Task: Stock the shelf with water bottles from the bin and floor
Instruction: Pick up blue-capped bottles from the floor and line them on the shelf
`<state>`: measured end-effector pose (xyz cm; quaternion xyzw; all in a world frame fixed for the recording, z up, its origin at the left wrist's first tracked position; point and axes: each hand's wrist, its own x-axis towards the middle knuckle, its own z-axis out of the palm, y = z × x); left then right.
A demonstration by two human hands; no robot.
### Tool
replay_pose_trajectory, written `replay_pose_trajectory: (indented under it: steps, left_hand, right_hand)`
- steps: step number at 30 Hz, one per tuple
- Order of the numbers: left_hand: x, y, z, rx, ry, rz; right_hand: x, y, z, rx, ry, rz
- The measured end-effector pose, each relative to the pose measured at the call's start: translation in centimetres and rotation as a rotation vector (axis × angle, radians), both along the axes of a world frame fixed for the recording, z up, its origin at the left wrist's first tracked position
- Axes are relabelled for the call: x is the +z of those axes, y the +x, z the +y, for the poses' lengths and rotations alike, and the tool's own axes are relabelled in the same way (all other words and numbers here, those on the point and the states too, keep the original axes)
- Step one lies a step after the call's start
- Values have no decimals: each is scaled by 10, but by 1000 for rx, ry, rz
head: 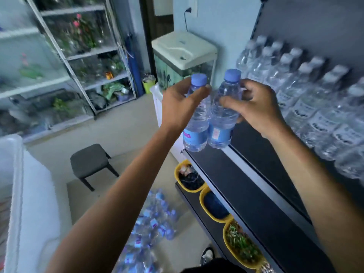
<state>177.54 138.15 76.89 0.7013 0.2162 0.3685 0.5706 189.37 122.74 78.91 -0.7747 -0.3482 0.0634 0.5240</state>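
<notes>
My left hand (180, 103) grips a clear water bottle (197, 123) with a blue cap and blue label by its upper body. Beside it, my right hand (254, 107) grips a second, matching bottle (221, 127). Both bottles are upright, side by side and touching, held just above the left end of the dark shelf (256, 174). A double row of several stocked bottles (315, 107) runs along the back of that shelf to the right. A pile of several more bottles (151, 227) lies on the floor below.
Yellow tubs (203, 191) of goods sit on the lower shelf under the front edge. A grey stool (89, 162) stands on the floor to the left. A white bin (15, 194) is at the near left. A fish tank (183, 62) stands behind the shelf end.
</notes>
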Motion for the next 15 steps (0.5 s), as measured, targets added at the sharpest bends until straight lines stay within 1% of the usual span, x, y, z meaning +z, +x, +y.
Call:
replay_pose_trajectory:
  steps: [4, 7, 10, 12, 15]
  left_hand:
    - [5, 51, -14, -137, -18, 33]
    - [-6, 79, -23, -210, 29, 64]
    - [-19, 104, -30, -198, 60, 133]
    - [-25, 118, -32, -173, 88, 165]
    - [-25, 130, -28, -166, 201, 162]
  right_hand:
    - [-6, 49, -24, -80, -50, -25]
    - [-21, 80, -36, -129, -117, -21]
    - [-37, 102, -43, -170, -174, -6]
    - [-46, 109, -43, -180, -177, 5]
    - [-55, 118, -42, -212, -143, 23]
